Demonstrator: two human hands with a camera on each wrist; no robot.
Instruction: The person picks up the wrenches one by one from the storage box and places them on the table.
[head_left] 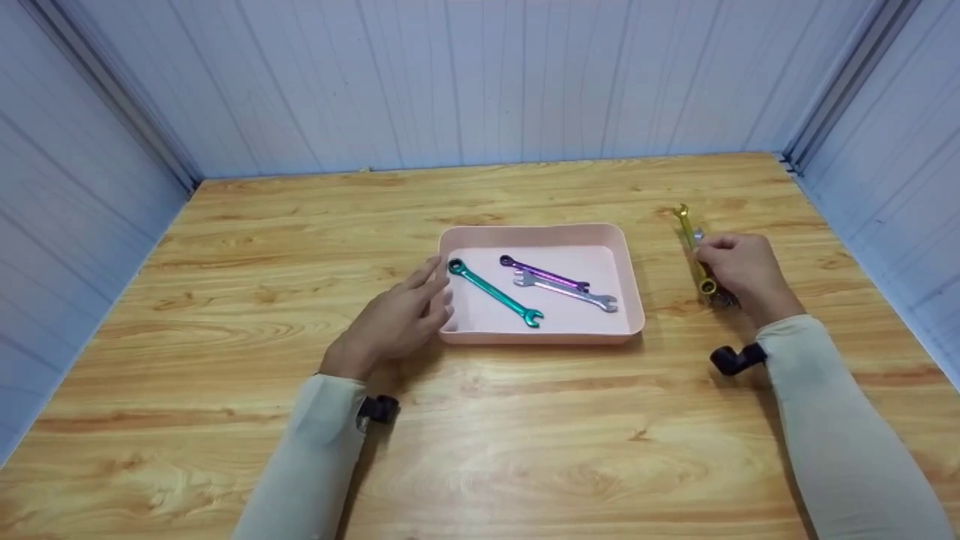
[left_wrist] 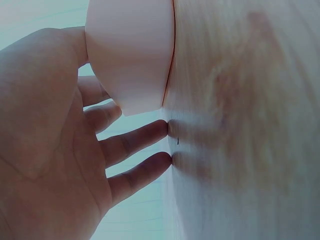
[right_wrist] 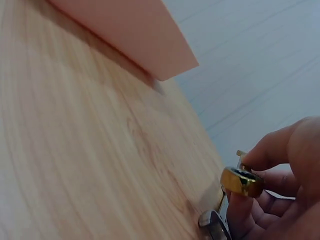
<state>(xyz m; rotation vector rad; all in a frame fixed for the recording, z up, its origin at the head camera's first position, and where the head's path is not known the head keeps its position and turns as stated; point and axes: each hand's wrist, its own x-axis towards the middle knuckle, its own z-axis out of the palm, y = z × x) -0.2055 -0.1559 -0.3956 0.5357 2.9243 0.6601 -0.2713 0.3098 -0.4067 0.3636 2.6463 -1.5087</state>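
A gold wrench (head_left: 694, 251), slender and glossy, with a ring end toward the near side and its other end toward the far edge, is shown on the tabletop (head_left: 225, 300) to the right of a pink tray (head_left: 630, 319). It is gripped by the right hand (head_left: 742, 274), whose fingers (right_wrist: 260, 155) are curled round its shaft near the ring end, as seen in the right wrist view. A silver wrench (right_wrist: 215, 222) is seen just beside the gold one, under the same hand; whether it is also held cannot be told.

The left hand (head_left: 394, 322) is held open at the tray's left wall, its fingers (left_wrist: 140, 137) straight and spread; in the left wrist view two fingertips are seen touching the tabletop beside the tray's corner.

Inside the tray, three wrenches are laid: a teal wrench (head_left: 495, 292) nearest the left hand, a purple wrench (head_left: 544, 272) and a second silver wrench (head_left: 570, 292) toward the right, the last two close together. No legible brand, label or writing is shown on any object.
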